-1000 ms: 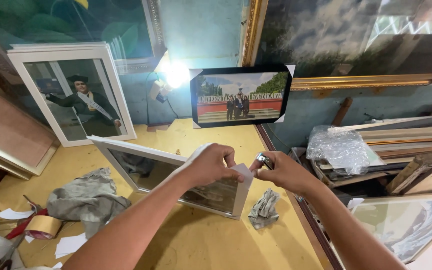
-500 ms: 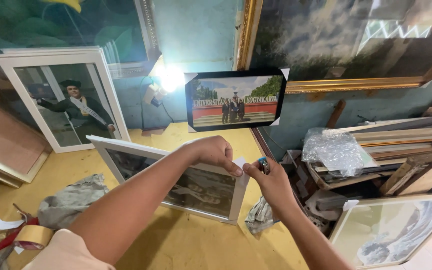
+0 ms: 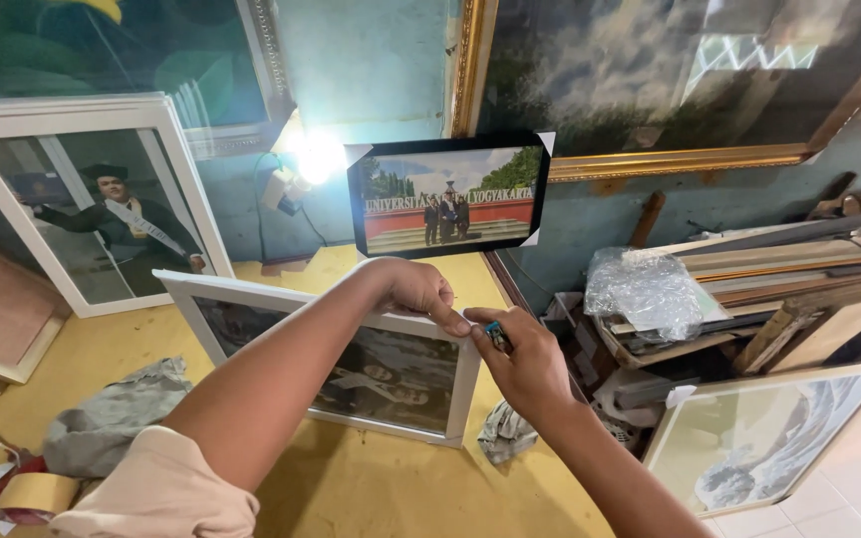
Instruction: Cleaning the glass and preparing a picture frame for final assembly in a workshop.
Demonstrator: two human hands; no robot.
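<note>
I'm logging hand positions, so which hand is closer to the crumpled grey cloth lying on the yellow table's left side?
Left. The left hand rests on the white frame, right of the grey cloth; the right hand is farther right.

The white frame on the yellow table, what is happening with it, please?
A person works at the top right corner of the white picture frame, which stands tilted on the yellow table. The left hand rests on that corner. The right hand pinches a small dark object beside it. A crumpled grey cloth lies nearby.
</note>
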